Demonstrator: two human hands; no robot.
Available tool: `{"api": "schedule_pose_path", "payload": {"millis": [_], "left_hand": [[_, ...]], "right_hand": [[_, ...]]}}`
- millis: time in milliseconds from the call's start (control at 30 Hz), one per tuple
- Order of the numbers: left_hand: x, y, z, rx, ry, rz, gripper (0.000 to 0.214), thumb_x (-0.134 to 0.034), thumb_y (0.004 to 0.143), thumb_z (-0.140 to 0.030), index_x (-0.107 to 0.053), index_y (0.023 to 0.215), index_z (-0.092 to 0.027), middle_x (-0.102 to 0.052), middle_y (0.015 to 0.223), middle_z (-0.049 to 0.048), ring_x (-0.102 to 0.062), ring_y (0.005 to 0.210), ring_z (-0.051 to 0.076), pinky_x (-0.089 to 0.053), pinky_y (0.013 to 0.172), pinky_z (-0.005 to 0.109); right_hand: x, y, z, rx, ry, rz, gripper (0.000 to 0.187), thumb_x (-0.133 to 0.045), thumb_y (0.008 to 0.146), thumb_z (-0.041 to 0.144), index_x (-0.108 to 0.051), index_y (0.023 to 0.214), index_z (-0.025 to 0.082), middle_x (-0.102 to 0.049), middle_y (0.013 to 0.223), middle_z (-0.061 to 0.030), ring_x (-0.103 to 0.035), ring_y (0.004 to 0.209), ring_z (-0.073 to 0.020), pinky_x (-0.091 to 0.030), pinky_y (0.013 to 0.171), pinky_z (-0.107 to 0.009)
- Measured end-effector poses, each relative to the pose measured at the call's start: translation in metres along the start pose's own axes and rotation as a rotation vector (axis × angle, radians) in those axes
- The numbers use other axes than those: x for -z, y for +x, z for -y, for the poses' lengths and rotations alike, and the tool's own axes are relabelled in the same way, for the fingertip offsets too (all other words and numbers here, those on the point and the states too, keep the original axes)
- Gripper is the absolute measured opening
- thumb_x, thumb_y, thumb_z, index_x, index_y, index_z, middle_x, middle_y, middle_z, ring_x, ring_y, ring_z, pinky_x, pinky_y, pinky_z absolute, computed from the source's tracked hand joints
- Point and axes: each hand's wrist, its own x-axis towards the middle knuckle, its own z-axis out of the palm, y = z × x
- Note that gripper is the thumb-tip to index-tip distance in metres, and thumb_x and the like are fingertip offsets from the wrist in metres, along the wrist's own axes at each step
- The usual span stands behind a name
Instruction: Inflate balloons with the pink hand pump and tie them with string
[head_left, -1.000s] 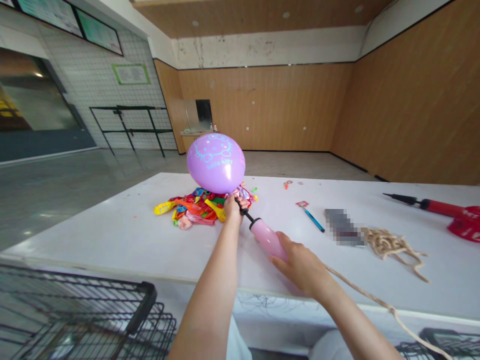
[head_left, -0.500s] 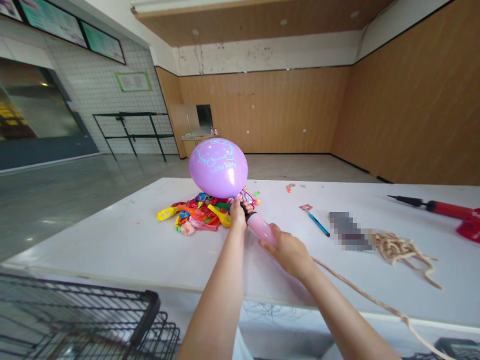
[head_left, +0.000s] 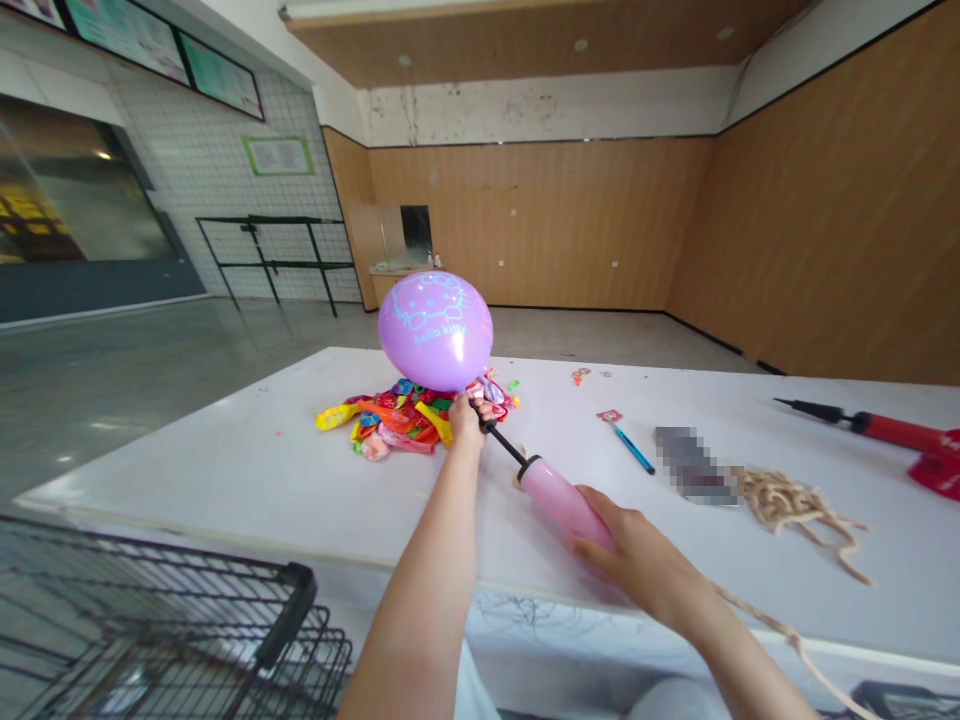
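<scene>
A purple balloon (head_left: pixel 436 330) with a pale blue cartoon print floats just above the white table (head_left: pixel 247 470). My left hand (head_left: pixel 468 414) is pinched shut round the balloon's neck where it sits on the black nozzle of a pink hand pump (head_left: pixel 562 503). Around the pump's pink barrel my right hand (head_left: pixel 637 565) is closed, and the black rod between barrel and nozzle is drawn out. Behind my left hand lies a heap of flat coloured balloons (head_left: pixel 397 418).
A blue pen (head_left: pixel 628 447), a blurred dark flat object (head_left: pixel 690 463) and a tangle of beige cord (head_left: pixel 795 505) lie to the right. A red pump (head_left: pixel 877 427) is at the far right. A black wire cart (head_left: pixel 172 630) stands at the near left edge.
Half a second ago the pump barrel was pushed in against the nozzle. My right hand has since pulled it back toward me, exposing the black rod. The balloon stays held.
</scene>
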Motion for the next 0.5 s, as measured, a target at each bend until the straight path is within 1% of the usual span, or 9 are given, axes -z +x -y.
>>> {"api": "schedule_pose_path", "payload": {"millis": [67,167,267,367,500], "left_hand": [[0.0,0.001,-0.001,0.004,-0.005,0.004,0.024,-0.053,0.086,-0.022,-0.038,0.067,-0.019,-0.038,0.049,-0.006,-0.033,0.033,0.004,-0.021,0.033,0.015],[0.0,0.001,0.001,0.0,0.001,0.018,0.024,-0.052,0.087,-0.022,-0.039,0.068,-0.019,-0.037,0.049,-0.006,-0.034,0.034,0.005,-0.022,0.034,0.015],[0.001,0.0,0.005,-0.024,0.032,0.023,0.021,-0.05,0.087,-0.023,-0.04,0.069,-0.019,-0.038,0.049,-0.0056,-0.034,0.035,0.005,-0.024,0.034,0.016],[0.001,-0.002,0.01,-0.053,0.069,0.051,0.018,-0.048,0.087,-0.024,-0.04,0.071,-0.02,-0.04,0.05,-0.0052,-0.035,0.036,0.006,-0.025,0.035,0.017],[0.002,-0.004,0.011,-0.071,0.121,0.076,0.019,-0.047,0.088,-0.028,-0.039,0.072,-0.02,-0.04,0.051,-0.0057,-0.036,0.036,0.006,-0.024,0.036,0.018]], "right_hand": [[0.003,-0.006,-0.006,0.01,0.024,0.011,0.056,-0.048,0.089,0.044,-0.043,0.139,0.021,-0.067,0.114,-0.014,-0.065,0.099,-0.0259,-0.043,0.076,-0.029],[0.002,-0.003,-0.002,0.006,0.028,0.004,0.053,-0.048,0.089,0.043,-0.046,0.137,0.02,-0.069,0.11,-0.0144,-0.065,0.096,-0.0263,-0.042,0.075,-0.029],[-0.003,0.017,0.013,0.001,0.02,-0.019,0.052,-0.048,0.089,0.04,-0.046,0.136,0.018,-0.069,0.108,-0.0155,-0.066,0.092,-0.0257,-0.041,0.074,-0.029],[-0.009,0.043,0.029,0.031,0.021,-0.037,0.052,-0.047,0.091,0.04,-0.043,0.137,0.016,-0.068,0.11,-0.0168,-0.065,0.096,-0.0257,-0.041,0.075,-0.028],[-0.016,0.067,0.038,0.064,0.04,-0.073,0.054,-0.048,0.09,0.042,-0.042,0.137,0.015,-0.067,0.113,-0.017,-0.063,0.102,-0.0265,-0.04,0.079,-0.03]]}}
